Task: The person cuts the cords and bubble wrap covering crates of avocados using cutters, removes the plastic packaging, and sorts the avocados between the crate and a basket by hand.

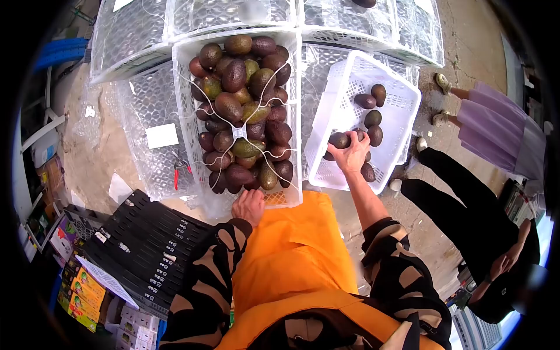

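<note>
A white plastic crate full of dark purple and green avocados stands in front of me. White cords run over the fruit to a pale square piece. At the crate's near end, my left hand is closed over the rim with its fingers bent. To the right, my right hand reaches into a tilted white basket and closes around a dark avocado. Several loose avocados lie in that basket, some partly hidden by my fingers.
More lined crates stand along the back. Red-handled cutters and a white paper lie on the left crate's lining. Black stacked crates are at lower left. Two people stand at right, one in black trousers, one in a lilac garment.
</note>
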A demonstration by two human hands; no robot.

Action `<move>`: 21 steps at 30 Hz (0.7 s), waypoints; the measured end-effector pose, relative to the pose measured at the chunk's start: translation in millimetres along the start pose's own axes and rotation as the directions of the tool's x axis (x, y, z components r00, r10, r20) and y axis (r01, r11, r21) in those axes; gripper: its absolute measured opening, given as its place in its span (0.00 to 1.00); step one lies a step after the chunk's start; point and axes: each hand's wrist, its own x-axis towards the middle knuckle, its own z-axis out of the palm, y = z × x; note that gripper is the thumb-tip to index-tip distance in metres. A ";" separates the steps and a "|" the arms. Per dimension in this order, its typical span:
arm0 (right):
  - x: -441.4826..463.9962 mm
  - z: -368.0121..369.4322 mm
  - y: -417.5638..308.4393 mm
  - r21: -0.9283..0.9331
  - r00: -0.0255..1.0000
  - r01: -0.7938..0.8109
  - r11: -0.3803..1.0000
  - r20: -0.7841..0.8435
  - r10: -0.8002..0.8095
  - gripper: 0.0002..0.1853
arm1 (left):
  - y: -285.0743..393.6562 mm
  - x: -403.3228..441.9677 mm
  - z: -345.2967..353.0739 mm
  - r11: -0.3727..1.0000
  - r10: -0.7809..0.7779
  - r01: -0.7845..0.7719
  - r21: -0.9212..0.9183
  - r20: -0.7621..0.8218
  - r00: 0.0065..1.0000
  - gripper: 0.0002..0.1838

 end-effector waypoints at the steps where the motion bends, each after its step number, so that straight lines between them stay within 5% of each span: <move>1: -7.4 -10.5 5.1 -0.001 0.981 0.124 0.992 -0.147 -0.123 0.30 | -0.7 -0.4 0.5 1.000 -0.004 0.004 0.003 0.001 1.000 0.05; 3: -29.8 -60.9 -45.0 0.078 0.952 0.248 0.966 -0.203 -0.229 0.30 | -1.2 1.2 1.6 1.000 -0.002 0.002 0.010 -0.002 1.000 0.05; 7: -32.6 -76.4 -131.4 0.185 0.870 0.484 0.855 0.003 -0.493 0.30 | -2.7 -2.8 0.1 1.000 -0.010 0.010 0.015 0.010 1.000 0.04; 9: -14.0 -53.6 -153.9 0.086 0.787 0.590 0.803 0.163 -0.595 0.32 | -2.9 0.7 4.3 1.000 -0.018 0.018 0.019 0.011 1.000 0.04; 11: -22.5 -31.3 -167.9 0.092 0.776 0.617 0.782 0.098 -0.623 0.36 | -2.2 0.2 4.1 0.999 -0.018 0.017 0.032 0.025 1.000 0.03; 17: -46.9 -7.0 -137.5 0.309 0.815 0.392 0.867 0.321 -0.483 0.30 | 0.5 5.5 1.9 0.998 -0.032 0.030 0.051 0.034 0.999 0.02; 21: 13.3 16.5 -139.7 0.159 0.729 0.669 0.726 0.049 -0.683 0.22 | 4.6 5.9 2.3 0.997 -0.050 0.046 0.059 0.059 0.997 0.02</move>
